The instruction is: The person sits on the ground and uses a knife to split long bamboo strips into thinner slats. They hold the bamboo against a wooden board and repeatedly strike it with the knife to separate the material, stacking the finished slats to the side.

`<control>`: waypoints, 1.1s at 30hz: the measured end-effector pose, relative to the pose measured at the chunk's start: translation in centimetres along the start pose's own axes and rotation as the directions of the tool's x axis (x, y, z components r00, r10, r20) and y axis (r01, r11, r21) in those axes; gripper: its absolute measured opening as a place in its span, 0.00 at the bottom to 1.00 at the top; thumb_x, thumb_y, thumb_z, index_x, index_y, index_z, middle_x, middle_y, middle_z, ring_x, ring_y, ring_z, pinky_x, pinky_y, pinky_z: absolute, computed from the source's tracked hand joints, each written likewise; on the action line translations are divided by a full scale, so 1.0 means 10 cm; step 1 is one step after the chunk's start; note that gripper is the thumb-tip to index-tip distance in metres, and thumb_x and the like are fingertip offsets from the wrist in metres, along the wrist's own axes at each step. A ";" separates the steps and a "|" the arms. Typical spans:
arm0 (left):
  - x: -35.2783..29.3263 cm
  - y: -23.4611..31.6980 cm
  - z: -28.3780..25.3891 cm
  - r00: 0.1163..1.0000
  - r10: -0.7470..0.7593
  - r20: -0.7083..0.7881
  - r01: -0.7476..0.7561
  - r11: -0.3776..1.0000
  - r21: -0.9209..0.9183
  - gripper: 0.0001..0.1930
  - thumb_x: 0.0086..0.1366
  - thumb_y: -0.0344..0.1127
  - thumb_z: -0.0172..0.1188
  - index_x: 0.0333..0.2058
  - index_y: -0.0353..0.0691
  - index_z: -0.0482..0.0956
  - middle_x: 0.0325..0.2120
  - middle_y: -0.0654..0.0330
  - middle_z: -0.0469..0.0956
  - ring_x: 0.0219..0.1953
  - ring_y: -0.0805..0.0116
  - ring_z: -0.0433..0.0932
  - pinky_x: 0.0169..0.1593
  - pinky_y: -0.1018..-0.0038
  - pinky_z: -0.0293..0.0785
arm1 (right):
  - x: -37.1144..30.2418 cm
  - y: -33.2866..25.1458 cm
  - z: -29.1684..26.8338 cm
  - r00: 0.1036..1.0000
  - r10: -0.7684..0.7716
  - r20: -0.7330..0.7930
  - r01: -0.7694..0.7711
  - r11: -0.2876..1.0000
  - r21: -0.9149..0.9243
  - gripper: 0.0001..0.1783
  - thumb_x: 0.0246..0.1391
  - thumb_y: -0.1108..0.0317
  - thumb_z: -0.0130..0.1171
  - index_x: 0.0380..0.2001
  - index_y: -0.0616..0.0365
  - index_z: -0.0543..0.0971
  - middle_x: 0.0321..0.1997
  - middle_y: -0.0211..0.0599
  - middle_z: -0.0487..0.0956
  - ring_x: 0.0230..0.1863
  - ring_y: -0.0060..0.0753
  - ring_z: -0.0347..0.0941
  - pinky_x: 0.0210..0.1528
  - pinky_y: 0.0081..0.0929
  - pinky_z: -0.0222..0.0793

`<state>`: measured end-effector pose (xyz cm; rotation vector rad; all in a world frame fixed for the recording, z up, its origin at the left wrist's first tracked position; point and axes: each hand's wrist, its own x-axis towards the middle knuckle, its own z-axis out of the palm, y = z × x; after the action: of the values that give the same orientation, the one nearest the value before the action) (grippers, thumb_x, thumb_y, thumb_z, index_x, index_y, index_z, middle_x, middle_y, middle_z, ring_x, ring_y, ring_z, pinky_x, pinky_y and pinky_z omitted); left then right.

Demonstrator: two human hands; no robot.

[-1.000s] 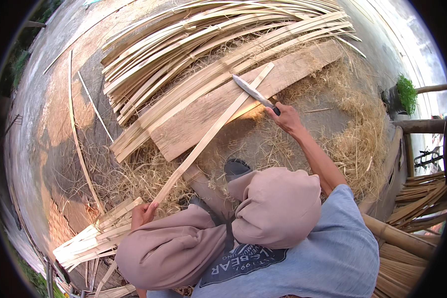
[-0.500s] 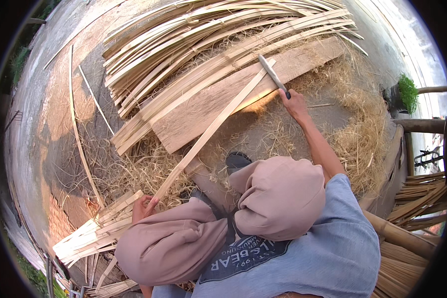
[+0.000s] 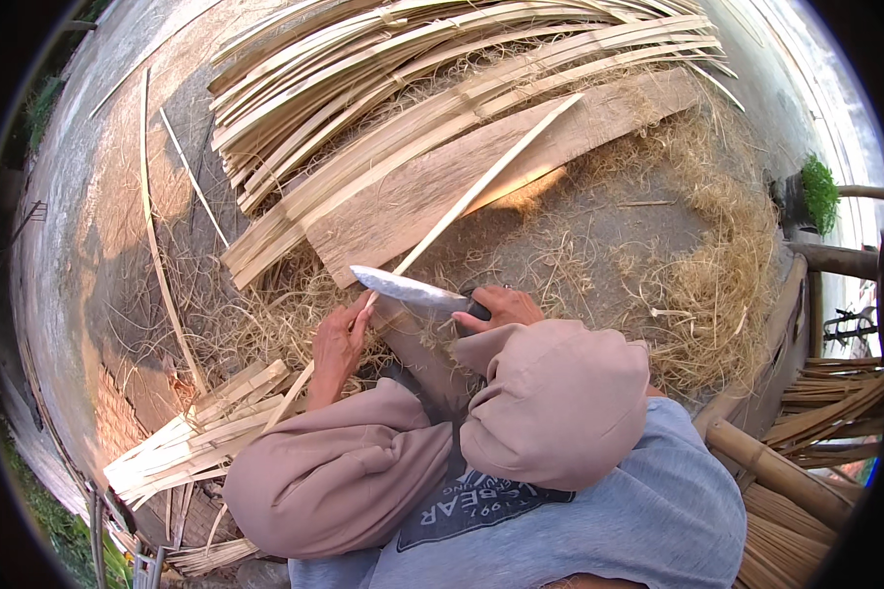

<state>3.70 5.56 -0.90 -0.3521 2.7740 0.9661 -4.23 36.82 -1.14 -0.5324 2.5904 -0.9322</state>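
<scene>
My left hand is closed around a long, thin bamboo strip, which slants up to the right across a wide wooden board. Its lower end passes back beside my left knee. In my right hand is a knife with a black handle and a broad, shiny blade. The blade points left and lies across the strip, just above my left fingers; whether its edge touches the strip I cannot tell.
A large pile of split bamboo strips lies beyond the board. Curly shavings cover the ground on the right. A smaller bundle of strips is at my left knee. Bamboo poles stand at the right, near a potted plant.
The knife has come from the strip's far end back toward my left hand. My left hand has moved up and right along with the strip, which now shows its narrow side.
</scene>
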 end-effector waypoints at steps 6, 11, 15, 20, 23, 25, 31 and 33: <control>-0.01 0.13 -0.02 0.997 -0.036 0.061 0.041 0.996 -0.075 0.17 0.76 0.49 0.55 0.57 0.55 0.84 0.28 0.52 0.78 0.33 0.51 0.79 0.38 0.57 0.72 | 0.76 1.61 -1.20 0.800 0.422 -0.426 -0.423 0.901 0.099 0.37 0.64 0.34 0.56 0.20 0.61 0.74 0.15 0.38 0.71 0.20 0.34 0.70 0.26 0.42 0.64; -0.02 0.02 0.07 1.000 0.005 -0.023 -0.008 0.991 -0.135 0.17 0.77 0.45 0.55 0.55 0.45 0.84 0.28 0.48 0.81 0.33 0.52 0.81 0.39 0.62 0.73 | 0.95 1.45 -1.43 0.785 0.343 -0.516 -0.318 0.938 0.140 0.36 0.66 0.37 0.56 0.19 0.59 0.74 0.14 0.35 0.71 0.18 0.33 0.66 0.23 0.39 0.61; 0.00 0.12 0.00 0.987 -0.100 0.123 0.111 0.990 -0.088 0.17 0.78 0.45 0.51 0.44 0.38 0.82 0.32 0.44 0.83 0.35 0.44 0.83 0.39 0.59 0.75 | 0.40 0.28 -0.29 0.999 0.013 0.045 -0.012 1.000 -0.006 0.32 0.63 0.38 0.61 0.25 0.60 0.76 0.26 0.48 0.79 0.27 0.49 0.78 0.32 0.47 0.71; -0.08 0.05 0.07 0.996 -0.085 0.032 0.087 0.994 -0.066 0.18 0.79 0.46 0.50 0.40 0.37 0.81 0.31 0.42 0.81 0.35 0.41 0.81 0.37 0.58 0.73 | 0.41 0.32 -0.05 0.996 -0.041 -0.075 0.038 0.998 -0.050 0.32 0.63 0.36 0.60 0.27 0.59 0.77 0.26 0.48 0.79 0.27 0.50 0.78 0.33 0.48 0.72; 0.01 0.17 0.04 0.997 -0.052 0.050 0.055 0.996 -0.065 0.19 0.79 0.50 0.49 0.37 0.43 0.79 0.26 0.45 0.80 0.33 0.38 0.80 0.35 0.50 0.71 | 0.92 1.30 -1.07 0.875 0.303 -0.378 -0.311 0.949 0.041 0.39 0.65 0.35 0.57 0.18 0.63 0.75 0.14 0.41 0.72 0.17 0.37 0.70 0.22 0.41 0.62; 0.07 0.22 0.01 0.997 -0.024 0.074 0.030 0.997 -0.074 0.20 0.79 0.50 0.49 0.35 0.42 0.79 0.25 0.45 0.79 0.32 0.39 0.79 0.35 0.51 0.71 | 1.06 1.66 -1.42 0.823 0.288 -0.490 -0.323 0.946 0.014 0.39 0.65 0.36 0.57 0.17 0.64 0.74 0.14 0.42 0.71 0.17 0.35 0.68 0.23 0.40 0.62; 0.08 0.08 -0.02 0.989 -0.034 0.145 0.054 0.990 -0.133 0.22 0.78 0.51 0.50 0.33 0.41 0.81 0.22 0.49 0.77 0.28 0.44 0.78 0.34 0.57 0.70 | 0.72 0.52 -0.38 0.993 0.080 -0.083 -0.076 0.996 0.054 0.35 0.63 0.37 0.59 0.23 0.64 0.75 0.17 0.50 0.74 0.21 0.48 0.72 0.29 0.45 0.67; -0.05 -0.04 -0.13 0.981 -0.093 0.168 0.115 0.985 -0.127 0.21 0.78 0.51 0.50 0.33 0.41 0.82 0.21 0.49 0.77 0.27 0.45 0.78 0.34 0.57 0.70 | 0.51 0.54 -0.21 0.987 -0.115 -0.110 0.112 0.993 -0.038 0.35 0.64 0.37 0.59 0.24 0.64 0.74 0.19 0.51 0.75 0.21 0.50 0.72 0.29 0.46 0.67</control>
<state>4.18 4.51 0.00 -0.4149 2.5247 1.1091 -10.83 39.49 -4.10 -0.6604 2.7034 -0.9845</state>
